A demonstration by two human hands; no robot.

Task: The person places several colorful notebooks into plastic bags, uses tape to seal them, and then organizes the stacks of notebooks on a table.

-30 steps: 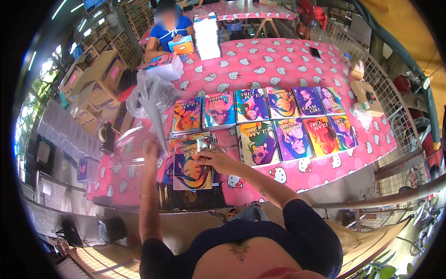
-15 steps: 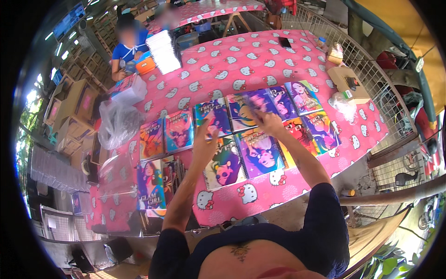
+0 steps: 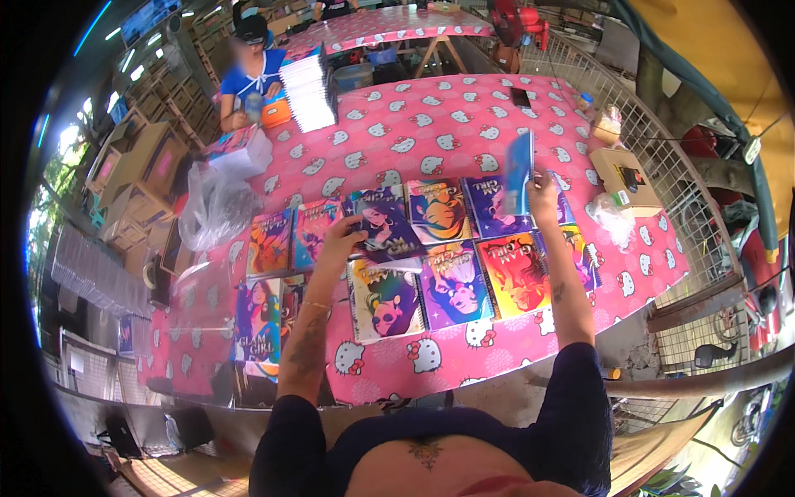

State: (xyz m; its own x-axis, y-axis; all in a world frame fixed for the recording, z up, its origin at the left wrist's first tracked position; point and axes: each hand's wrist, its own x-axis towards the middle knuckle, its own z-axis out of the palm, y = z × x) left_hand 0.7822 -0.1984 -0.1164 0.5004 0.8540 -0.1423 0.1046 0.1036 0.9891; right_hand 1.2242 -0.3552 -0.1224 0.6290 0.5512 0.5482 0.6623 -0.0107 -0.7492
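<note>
we cannot read the raised notebook's [image 3: 519, 171] cover, seen edge-on; far seated person's [image 3: 252, 62] face is blurred.

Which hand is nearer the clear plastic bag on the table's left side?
Left. The left hand rests on a purple notebook in the middle rows, a few covers right of the clear plastic bag. The right hand holds a blue notebook up, much farther right.

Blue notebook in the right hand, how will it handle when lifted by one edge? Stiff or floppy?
The blue notebook stands upright in the right hand without drooping, so it is probably fairly stiff. A few fingers hold it, so likely light. Its cover looks glossy, perhaps a little slippery.
</note>
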